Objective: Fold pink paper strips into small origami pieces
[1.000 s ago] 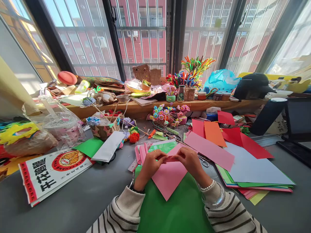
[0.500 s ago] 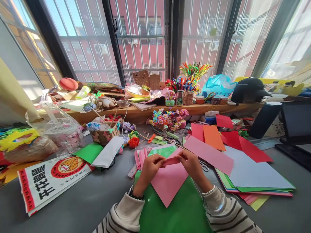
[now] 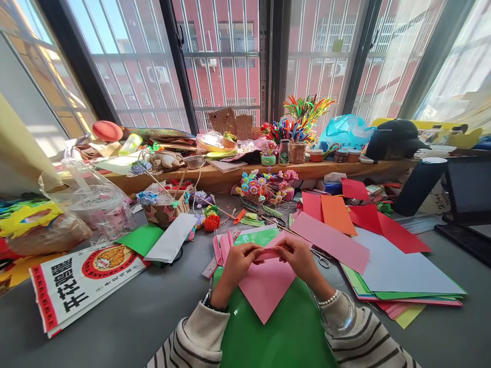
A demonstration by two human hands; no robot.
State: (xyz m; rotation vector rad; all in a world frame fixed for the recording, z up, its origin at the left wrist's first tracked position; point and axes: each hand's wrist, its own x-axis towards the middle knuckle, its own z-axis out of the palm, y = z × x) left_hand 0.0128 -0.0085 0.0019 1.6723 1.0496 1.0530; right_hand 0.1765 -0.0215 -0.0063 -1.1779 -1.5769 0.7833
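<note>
Between my two hands is a small folded strip of pink paper (image 3: 268, 252). My left hand (image 3: 241, 266) pinches its left end, and my right hand (image 3: 297, 259) pinches the right end. Right under them lies a larger pink sheet (image 3: 264, 296), one corner pointing toward me, on a shiny green mat (image 3: 276, 337). Folded pink pieces (image 3: 222, 249) rest just left of my left hand. Scissors (image 3: 321, 259) lie to the right of my right hand, partly under a long pink sheet (image 3: 332, 241).
Stacked coloured paper (image 3: 406, 276) lies at the right, below red sheets (image 3: 402, 235). A printed paper bag (image 3: 88, 286) is at the left. Paper flowers (image 3: 264, 186), a basket (image 3: 164, 212) and a crowded sill (image 3: 230, 176) stand behind. A dark bottle (image 3: 420, 186) is far right.
The fingers of my right hand have shifted slightly on the pink strip, which looks narrower now. Both hands remain over the larger pink sheet.
</note>
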